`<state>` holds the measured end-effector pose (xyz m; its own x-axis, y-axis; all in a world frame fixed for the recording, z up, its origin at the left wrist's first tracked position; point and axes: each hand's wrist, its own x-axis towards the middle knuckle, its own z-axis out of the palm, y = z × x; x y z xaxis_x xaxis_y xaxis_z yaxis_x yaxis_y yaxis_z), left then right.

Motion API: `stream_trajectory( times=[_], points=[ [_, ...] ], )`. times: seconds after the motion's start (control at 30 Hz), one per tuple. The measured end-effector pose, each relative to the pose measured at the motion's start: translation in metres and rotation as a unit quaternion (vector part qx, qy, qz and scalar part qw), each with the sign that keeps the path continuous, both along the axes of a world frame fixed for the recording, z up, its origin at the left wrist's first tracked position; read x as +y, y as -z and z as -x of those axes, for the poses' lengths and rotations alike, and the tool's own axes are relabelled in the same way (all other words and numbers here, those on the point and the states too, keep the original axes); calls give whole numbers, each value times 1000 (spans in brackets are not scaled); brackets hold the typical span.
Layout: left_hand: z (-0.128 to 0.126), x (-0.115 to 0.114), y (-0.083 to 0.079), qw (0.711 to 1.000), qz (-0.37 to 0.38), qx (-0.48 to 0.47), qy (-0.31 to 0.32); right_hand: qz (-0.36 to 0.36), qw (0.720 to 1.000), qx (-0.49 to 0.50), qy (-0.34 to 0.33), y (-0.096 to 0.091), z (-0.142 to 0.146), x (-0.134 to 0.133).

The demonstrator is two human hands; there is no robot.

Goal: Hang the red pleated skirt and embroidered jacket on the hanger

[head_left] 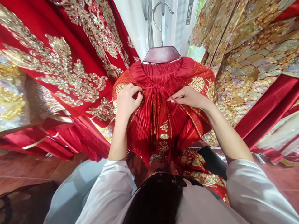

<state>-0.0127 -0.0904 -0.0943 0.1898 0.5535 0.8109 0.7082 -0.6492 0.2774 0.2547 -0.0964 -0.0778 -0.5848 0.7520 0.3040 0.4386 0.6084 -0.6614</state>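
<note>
A red dress (161, 121) with a gathered neckline, pleats and gold embroidery hangs in front of me on a hanger (162, 53). Thin red ribbons (158, 89) meet in a knot or bow at the middle of its neckline. Left of the knot, my left hand (129, 101) is closed, thumb against fingers, on a ribbon that runs out from it. My right hand (190, 97) pinches another sheer ribbon strand to the right of the knot, its fingertips close to the pleated front. The fingers partly hide both ribbon ends.
A red gown with silver beading (63, 68) hangs on the left. Gold scale-patterned garments (252, 68) hang on the right. Below, red and gold cloth (203, 168) lies by a dark object, and a light blue-grey rounded surface (72, 186) stands at the lower left.
</note>
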Motion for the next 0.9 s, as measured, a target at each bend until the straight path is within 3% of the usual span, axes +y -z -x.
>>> stream_trajectory(
  times=[0.07,0.17,0.27,0.37,0.47,0.57,0.8,0.9],
  points=[
    [-4,0,-2,996,-46,-22,-78,26,999,1,-34,-10,5,-1],
    [-14,11,-5,988,-74,-86,-106,33,996,75,-15,-20,17,2],
    [-29,25,-9,985,-75,-139,-63,6,984,175,32,-18,31,12],
    [-48,30,-12,984,-40,-173,15,-35,976,202,79,-9,43,25],
    [-62,26,-11,981,26,-170,89,-97,974,172,107,0,51,33],
    [-66,23,-8,977,64,-160,125,-161,973,117,120,5,53,33],
    [-58,22,-8,983,92,-84,136,-297,947,2,121,0,50,35],
    [-53,22,-7,987,74,-54,131,-315,942,-7,118,-1,54,39]
  ],
)
